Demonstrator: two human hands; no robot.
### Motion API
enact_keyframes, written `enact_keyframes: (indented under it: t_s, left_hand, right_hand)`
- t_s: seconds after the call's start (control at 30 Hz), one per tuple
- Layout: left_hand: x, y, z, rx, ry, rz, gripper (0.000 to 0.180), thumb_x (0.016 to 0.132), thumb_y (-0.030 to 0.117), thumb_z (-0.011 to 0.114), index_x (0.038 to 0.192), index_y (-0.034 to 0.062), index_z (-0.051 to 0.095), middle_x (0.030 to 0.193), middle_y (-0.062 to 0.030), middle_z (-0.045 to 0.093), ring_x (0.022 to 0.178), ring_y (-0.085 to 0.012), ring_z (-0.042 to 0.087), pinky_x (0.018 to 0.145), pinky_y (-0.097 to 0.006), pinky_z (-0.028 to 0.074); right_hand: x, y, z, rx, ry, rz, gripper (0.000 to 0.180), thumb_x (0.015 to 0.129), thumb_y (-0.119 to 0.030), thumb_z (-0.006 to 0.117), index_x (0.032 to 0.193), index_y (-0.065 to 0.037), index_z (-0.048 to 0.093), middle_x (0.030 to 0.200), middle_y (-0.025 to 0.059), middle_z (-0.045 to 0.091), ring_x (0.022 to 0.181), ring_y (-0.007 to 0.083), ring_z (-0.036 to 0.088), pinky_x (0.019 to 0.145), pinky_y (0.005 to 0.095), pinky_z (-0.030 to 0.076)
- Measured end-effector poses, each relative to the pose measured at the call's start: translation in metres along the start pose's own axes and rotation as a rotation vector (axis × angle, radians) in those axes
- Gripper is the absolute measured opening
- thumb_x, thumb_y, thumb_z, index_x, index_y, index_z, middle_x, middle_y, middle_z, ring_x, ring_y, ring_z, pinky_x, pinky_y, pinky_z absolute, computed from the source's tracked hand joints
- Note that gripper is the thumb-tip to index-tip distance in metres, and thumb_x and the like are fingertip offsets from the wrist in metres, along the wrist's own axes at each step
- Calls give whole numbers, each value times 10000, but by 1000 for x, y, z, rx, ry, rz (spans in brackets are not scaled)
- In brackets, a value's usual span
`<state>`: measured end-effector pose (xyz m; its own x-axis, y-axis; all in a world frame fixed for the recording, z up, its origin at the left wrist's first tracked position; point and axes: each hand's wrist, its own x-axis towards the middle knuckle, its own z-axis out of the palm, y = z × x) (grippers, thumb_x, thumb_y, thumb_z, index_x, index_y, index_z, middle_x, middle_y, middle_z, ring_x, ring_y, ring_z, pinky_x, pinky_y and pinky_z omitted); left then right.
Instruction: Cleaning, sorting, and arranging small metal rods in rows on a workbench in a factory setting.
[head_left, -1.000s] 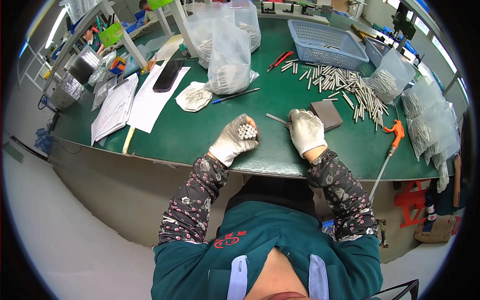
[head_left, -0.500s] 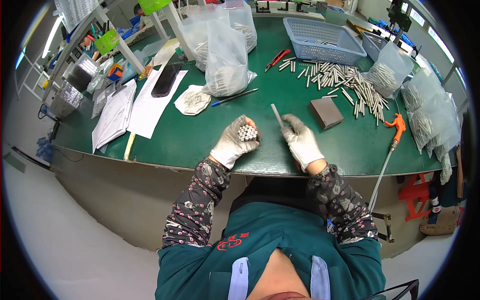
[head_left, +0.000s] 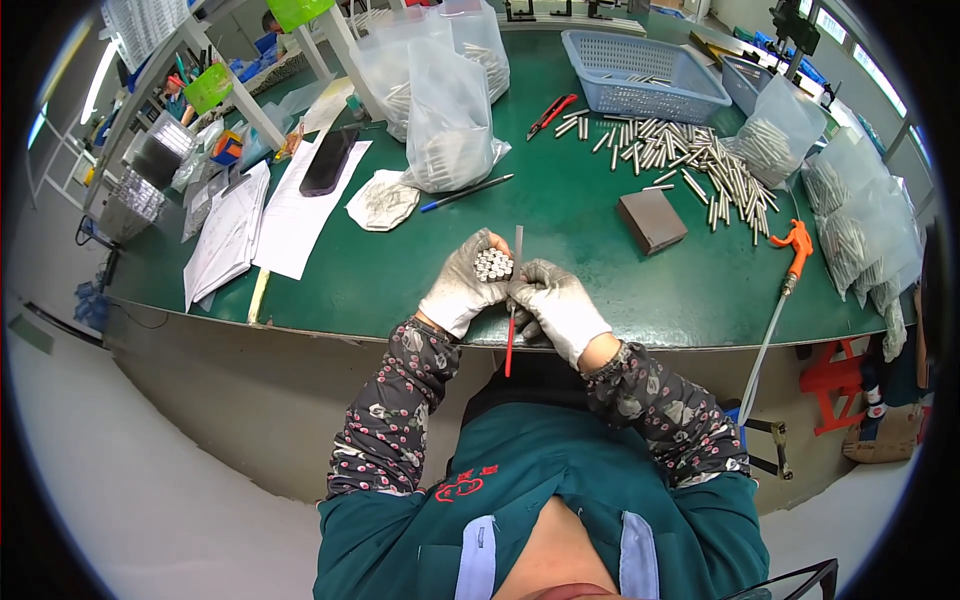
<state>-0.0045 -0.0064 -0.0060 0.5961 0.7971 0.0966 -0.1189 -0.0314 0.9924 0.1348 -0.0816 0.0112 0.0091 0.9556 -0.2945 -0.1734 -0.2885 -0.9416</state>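
My left hand (head_left: 462,285), in a pale work glove, is closed round a bundle of short metal pins (head_left: 493,264) whose round ends face up. Close beside it my gloved right hand (head_left: 562,308) grips a slim file (head_left: 518,246) with a red handle (head_left: 510,345). The grey blade points away from me and lies along the right side of the bundle; whether it touches the pins I cannot tell. The handle sticks out below my fingers, over the table's near edge. Many loose metal pins (head_left: 690,150) lie heaped at the far right.
Right of my hands sit a dark brown block (head_left: 652,222) and an orange air gun (head_left: 797,248) on its hose. Behind stand a blue basket (head_left: 650,100), red-handled pliers (head_left: 552,116) and bags of pins (head_left: 450,140). A pen (head_left: 467,193), white cloth (head_left: 384,201) and phone (head_left: 328,162) lie leftward.
My right hand has moved left to my left hand, bringing the file upright beside the pin bundle. Its red handle now shows. My left hand has stayed nearly still.
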Motion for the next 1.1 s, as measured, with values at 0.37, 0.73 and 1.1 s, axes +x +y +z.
enact_keyframes:
  t_s: [0.37,0.73,1.1]
  left_hand:
    - [2,-7,-2,-49,-10,31,422,651,-27,779,957,67,504,867,25,522,805,-60,523,727,-204,467]
    - [1,2,3,-64,12,-42,382,670,-54,735,951,65,506,879,8,537,808,-71,533,735,-203,463]
    - [2,-7,-3,-15,7,18,427,638,-18,787,955,70,514,879,24,525,809,-60,513,726,-204,449]
  right_hand:
    - [3,-3,-2,-44,-17,31,116,836,-121,610,895,-23,589,680,32,587,500,86,520,414,225,406]
    - [0,-2,-2,33,-1,48,96,876,-118,585,849,-31,555,699,49,596,475,76,511,423,206,432]
    - [2,-3,-2,-46,-34,1,98,871,-117,583,873,-19,573,700,37,594,464,65,502,423,196,428]
